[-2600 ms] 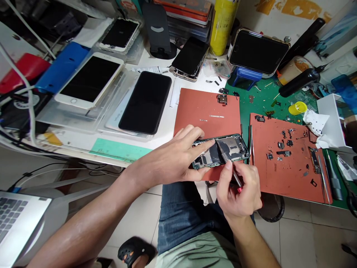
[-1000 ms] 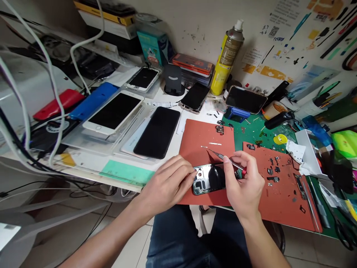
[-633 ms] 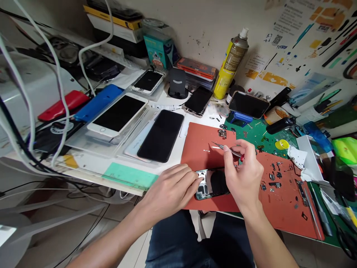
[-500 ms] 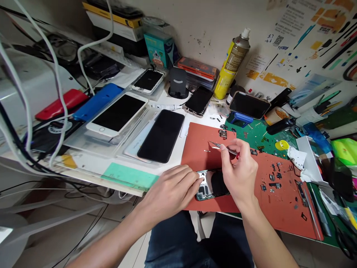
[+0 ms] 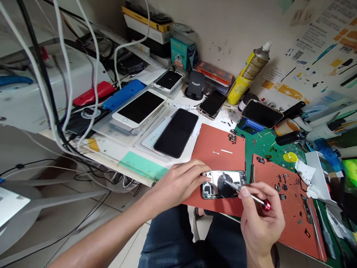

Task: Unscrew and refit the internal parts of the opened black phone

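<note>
An opened phone housing (image 5: 210,188), its silver inside showing with a dark round patch, lies on the red-brown mat (image 5: 206,145) near the table's front edge. My left hand (image 5: 185,182) grips its left end, thumb and fingertips closed at the edge. My right hand (image 5: 262,214) is closed in a pen grip around a slim silver craft knife (image 5: 252,196) with a red end. The knife's thin tip is over the housing's dark patch; whether it touches cannot be made out. A white strip (image 5: 226,151) lies on the mat behind the housing.
A dark-screened phone (image 5: 176,133) and a white phone (image 5: 139,108) lie at left. Small parts (image 5: 281,182) are scattered on the mat's right portion. A yellow spray can (image 5: 248,74) stands at the back. White cables (image 5: 96,67) hang at left.
My right hand has come down and toward me, bringing the knife from above the mat to over the housing. My left hand stays at the housing's left end. The view has turned left.
</note>
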Demonstrator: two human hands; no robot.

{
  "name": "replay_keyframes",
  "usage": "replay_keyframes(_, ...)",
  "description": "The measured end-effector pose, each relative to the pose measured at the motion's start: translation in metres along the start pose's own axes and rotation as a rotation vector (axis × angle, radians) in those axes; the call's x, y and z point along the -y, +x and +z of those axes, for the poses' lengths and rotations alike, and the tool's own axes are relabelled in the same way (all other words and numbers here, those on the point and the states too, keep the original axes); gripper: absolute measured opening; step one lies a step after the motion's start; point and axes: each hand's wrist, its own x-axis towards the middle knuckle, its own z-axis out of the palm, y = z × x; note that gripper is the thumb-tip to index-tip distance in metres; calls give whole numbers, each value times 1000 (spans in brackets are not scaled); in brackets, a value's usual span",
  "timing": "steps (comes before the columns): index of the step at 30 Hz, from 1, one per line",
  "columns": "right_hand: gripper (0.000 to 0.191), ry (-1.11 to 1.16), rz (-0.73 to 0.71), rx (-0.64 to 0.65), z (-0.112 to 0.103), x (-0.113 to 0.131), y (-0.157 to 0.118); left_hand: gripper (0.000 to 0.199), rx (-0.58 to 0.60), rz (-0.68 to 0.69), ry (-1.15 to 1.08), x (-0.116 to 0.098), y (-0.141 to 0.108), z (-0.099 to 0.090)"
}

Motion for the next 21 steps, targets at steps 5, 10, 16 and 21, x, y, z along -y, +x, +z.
replay_keyframes(5,22,50,-53,28,-7,-18,-19,11,47,23,-70,-1,1,-4)
replay_keyframes(10,21,35,-83,95,-9,-21,-19,10,61,53,-102,-1,3,-5)
replay_keyframes(16,22,46,-86,100,-11,-21,-19,8,66,44,-111,-1,5,-5)
replay_keyframes(21,20,35,-74,113,-10,-21,-18,8,85,42,-138,-1,5,-6)
